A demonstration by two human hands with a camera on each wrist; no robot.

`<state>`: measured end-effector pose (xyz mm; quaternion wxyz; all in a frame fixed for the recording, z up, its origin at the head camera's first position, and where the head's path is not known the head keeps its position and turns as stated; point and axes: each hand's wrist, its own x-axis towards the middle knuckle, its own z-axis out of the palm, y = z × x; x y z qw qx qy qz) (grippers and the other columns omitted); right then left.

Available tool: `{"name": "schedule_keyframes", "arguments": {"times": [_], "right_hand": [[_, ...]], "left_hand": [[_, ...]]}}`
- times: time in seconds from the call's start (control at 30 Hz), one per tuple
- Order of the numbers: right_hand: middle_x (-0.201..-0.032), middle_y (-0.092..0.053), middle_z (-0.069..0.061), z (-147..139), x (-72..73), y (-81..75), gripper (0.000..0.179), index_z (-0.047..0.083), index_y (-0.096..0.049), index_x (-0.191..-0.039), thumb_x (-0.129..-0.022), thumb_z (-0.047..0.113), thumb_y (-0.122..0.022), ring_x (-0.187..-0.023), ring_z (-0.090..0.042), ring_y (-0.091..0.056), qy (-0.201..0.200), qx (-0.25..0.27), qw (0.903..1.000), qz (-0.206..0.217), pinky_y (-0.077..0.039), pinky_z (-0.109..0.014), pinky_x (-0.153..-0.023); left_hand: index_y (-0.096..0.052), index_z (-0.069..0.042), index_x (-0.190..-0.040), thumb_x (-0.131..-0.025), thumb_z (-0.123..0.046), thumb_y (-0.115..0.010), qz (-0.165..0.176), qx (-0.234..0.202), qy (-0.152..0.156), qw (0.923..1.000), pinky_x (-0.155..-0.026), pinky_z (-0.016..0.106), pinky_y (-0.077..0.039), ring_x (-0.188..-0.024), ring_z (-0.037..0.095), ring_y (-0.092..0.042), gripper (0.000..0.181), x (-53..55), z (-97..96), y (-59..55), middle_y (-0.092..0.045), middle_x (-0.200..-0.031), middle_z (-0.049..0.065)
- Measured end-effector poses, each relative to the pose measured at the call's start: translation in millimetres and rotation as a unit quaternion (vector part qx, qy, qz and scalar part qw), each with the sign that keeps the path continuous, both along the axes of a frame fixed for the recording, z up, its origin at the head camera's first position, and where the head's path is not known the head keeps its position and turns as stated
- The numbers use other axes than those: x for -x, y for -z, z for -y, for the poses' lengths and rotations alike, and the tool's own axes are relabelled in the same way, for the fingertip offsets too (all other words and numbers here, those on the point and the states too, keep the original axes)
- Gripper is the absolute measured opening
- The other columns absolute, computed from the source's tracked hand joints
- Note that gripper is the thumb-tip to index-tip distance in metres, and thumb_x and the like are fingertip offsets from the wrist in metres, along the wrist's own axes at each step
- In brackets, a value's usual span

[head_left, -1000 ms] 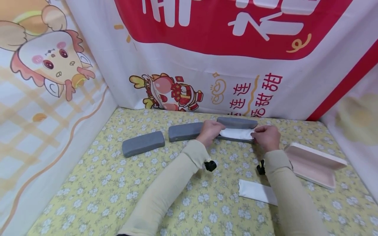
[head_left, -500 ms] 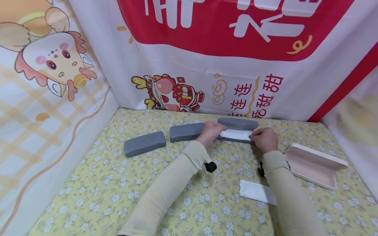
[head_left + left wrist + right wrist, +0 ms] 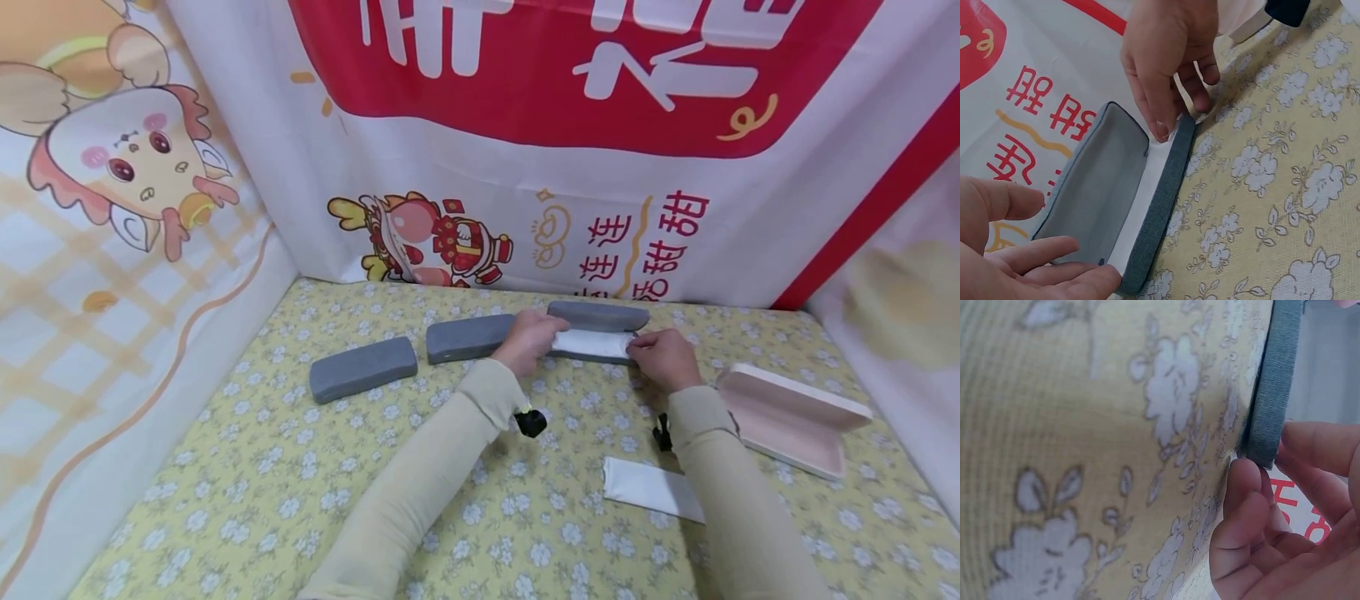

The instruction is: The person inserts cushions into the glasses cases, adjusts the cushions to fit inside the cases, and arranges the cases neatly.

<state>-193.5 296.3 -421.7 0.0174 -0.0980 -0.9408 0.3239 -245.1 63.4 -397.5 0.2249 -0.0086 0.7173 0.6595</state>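
Note:
A grey glasses case (image 3: 597, 315) stands open near the back of the table, its lid leaning up toward the backdrop. A folded white cloth (image 3: 592, 342) lies flat along its base. My left hand (image 3: 529, 340) is at the case's left end; in the left wrist view its fingertips (image 3: 1105, 275) touch that end, with the thumb held apart. At the opposite end, my right hand (image 3: 666, 358) grips the base's short wall: one finger reaches inside onto the cloth, while others curl outside below, as the right wrist view shows around the case end (image 3: 1266, 434).
Two closed grey cases, one in the middle (image 3: 468, 337) and one farther left (image 3: 363, 369), lie in line with it. An open pink-lined case (image 3: 787, 421) sits at the right. Another folded white cloth (image 3: 648, 487) lies partly under the right forearm. A printed fabric backdrop (image 3: 480, 217) borders the table.
The cloth in the case went from slightly bunched to flat. My right fingertips moved from its edge down to the case's right end; the left hand stayed in place.

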Motion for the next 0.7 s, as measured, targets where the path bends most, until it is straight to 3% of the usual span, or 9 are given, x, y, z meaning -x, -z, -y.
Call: {"name": "schedule_keyframes", "arguments": {"times": [0.03,0.13,0.2,0.27,0.37,0.43,0.53,0.7], "right_hand": [[-0.109,-0.072,-0.020,-0.5,-0.7,-0.2,0.030,0.000,-0.077,-0.111,-0.096,0.024,-0.064,-0.099,-0.037,-0.065,0.007,0.010,0.9999,0.001,-0.053,-0.051,-0.084],[-0.103,-0.073,-0.016,-5.0,-2.7,-2.7,0.031,0.002,-0.077,-0.110,-0.096,0.025,-0.062,-0.087,-0.031,-0.065,0.030,0.029,0.9990,-0.014,-0.053,-0.045,-0.076],[-0.098,-0.073,-0.016,-8.3,-4.3,-5.6,0.031,0.002,-0.077,-0.108,-0.095,0.025,-0.062,-0.080,-0.028,-0.064,0.049,0.042,0.9977,-0.023,-0.053,-0.040,-0.072],[-0.098,-0.073,-0.016,-10.2,-5.9,-9.5,0.031,0.002,-0.077,-0.108,-0.095,0.025,-0.060,-0.079,-0.026,-0.064,0.068,0.059,0.9958,-0.020,-0.053,-0.037,-0.071],[-0.105,-0.070,-0.019,-11.2,-6.5,-15.2,0.034,0.002,-0.073,-0.115,-0.097,0.026,-0.056,-0.084,-0.027,-0.066,0.095,0.110,0.9893,0.007,-0.055,-0.036,-0.071],[-0.110,-0.069,-0.020,-10.8,-6.4,-18.3,0.037,0.002,-0.069,-0.123,-0.098,0.026,-0.054,-0.090,-0.029,-0.068,0.110,0.141,0.9836,0.024,-0.057,-0.035,-0.072],[-0.116,-0.068,-0.021,-11.3,-5.6,-19.8,0.040,0.001,-0.066,-0.128,-0.100,0.027,-0.054,-0.097,-0.032,-0.069,0.120,0.166,0.9782,0.033,-0.059,-0.036,-0.077],[-0.117,-0.068,-0.024,-12.0,-5.1,-19.1,0.043,-0.001,-0.065,-0.131,-0.101,0.029,-0.056,-0.097,-0.031,-0.071,0.124,0.202,0.9715,0.013,-0.060,-0.039,-0.082]], "left_hand": [[-0.044,-0.012,-0.066,-0.098,-0.015,-0.066,0.005,-0.014,-0.004,0.9999,-0.080,0.045,-0.043,-0.060,0.016,-0.031,0.039,0.5,0.9,0.2,-0.034,-0.067,-0.001],[-0.065,-0.005,-0.089,-0.096,-0.014,-0.067,0.011,-0.038,-0.026,0.9989,-0.087,0.046,-0.046,-0.062,0.014,-0.036,0.011,0.9,3.9,-1.3,-0.043,-0.073,0.000],[-0.070,-0.005,-0.109,-0.095,-0.013,-0.069,0.009,-0.039,-0.046,0.9981,-0.093,0.044,-0.049,-0.070,0.011,-0.044,0.016,0.7,5.8,-3.2,-0.052,-0.083,-0.001],[-0.066,-0.004,-0.097,-0.094,-0.013,-0.068,0.004,-0.037,-0.058,0.9976,-0.086,0.043,-0.048,-0.069,0.016,-0.039,0.010,1.2,7.1,-4.8,-0.046,-0.079,0.002],[-0.067,-0.007,-0.092,-0.094,-0.013,-0.068,-0.012,-0.029,-0.089,0.9955,-0.084,0.038,-0.050,-0.082,0.017,-0.051,0.007,1.9,8.1,-6.8,-0.055,-0.088,0.000],[-0.069,-0.004,-0.097,-0.096,-0.013,-0.066,-0.020,-0.032,-0.099,0.9944,-0.089,0.039,-0.049,-0.095,0.022,-0.056,0.010,1.9,8.1,-8.2,-0.060,-0.098,0.003],[-0.067,-0.007,-0.128,-0.098,-0.018,-0.065,-0.017,-0.032,-0.106,0.9936,-0.105,0.042,-0.045,-0.129,0.023,-0.051,0.031,1.1,7.6,-10.5,-0.060,-0.134,0.004],[-0.057,-0.005,-0.141,-0.101,-0.031,-0.063,-0.003,-0.029,-0.079,0.9964,-0.112,0.044,-0.038,-0.139,0.027,-0.043,0.048,1.6,6.0,-10.6,-0.052,-0.147,0.008]]}}
